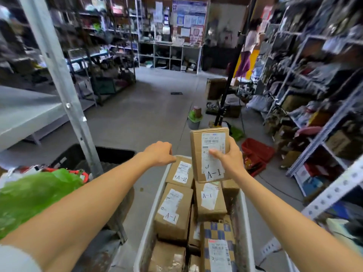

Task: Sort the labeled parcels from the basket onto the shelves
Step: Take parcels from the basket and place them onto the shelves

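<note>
My right hand (227, 158) grips a small cardboard parcel (200, 152) marked A-1, held upright above the far end of the white basket (149, 222). My thumb lies across its white shipping label. My left hand (160, 153) is curled over the basket's far rim beside a parcel marked A-2 (179, 171); what it holds, if anything, is hidden. Inside the basket lie several more brown parcels, two of them marked A-1 (172, 211) (210, 199), and a blue-checked parcel (218, 240).
A grey metal shelf (23, 110) with an upright post (64, 83) stands at the left. Packed shelving (322, 91) lines the right. A green bag (33, 191), a black crate (82, 156), a red basket (257, 152) and a black pole (229, 87) surround the concrete aisle. A person (250, 42) stands far back.
</note>
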{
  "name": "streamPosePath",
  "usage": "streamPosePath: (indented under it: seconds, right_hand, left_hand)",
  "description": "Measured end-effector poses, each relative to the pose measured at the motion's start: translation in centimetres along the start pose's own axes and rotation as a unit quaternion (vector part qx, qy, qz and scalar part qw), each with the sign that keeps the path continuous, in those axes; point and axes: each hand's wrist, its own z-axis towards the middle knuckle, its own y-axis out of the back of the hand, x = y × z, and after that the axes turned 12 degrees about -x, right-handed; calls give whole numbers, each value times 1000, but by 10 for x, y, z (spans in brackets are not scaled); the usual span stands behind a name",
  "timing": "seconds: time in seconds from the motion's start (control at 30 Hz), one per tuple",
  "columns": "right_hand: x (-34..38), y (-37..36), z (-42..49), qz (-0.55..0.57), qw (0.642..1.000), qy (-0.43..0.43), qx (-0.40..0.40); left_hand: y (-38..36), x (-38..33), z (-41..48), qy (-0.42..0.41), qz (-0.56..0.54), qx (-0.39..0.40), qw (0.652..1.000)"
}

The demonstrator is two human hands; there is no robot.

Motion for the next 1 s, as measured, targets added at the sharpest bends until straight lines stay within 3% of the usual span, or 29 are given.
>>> streamPosePath:
  seconds: [0.57, 1.0]
  right_hand:
    - [33, 50, -126, -16, 973, -66, -221]
    - [29, 143, -287, -72, 931, -149, -326]
  left_hand:
    - [13, -28, -50, -186, 6, 11, 982]
    - [-24, -127, -148, -388, 22, 48, 920]
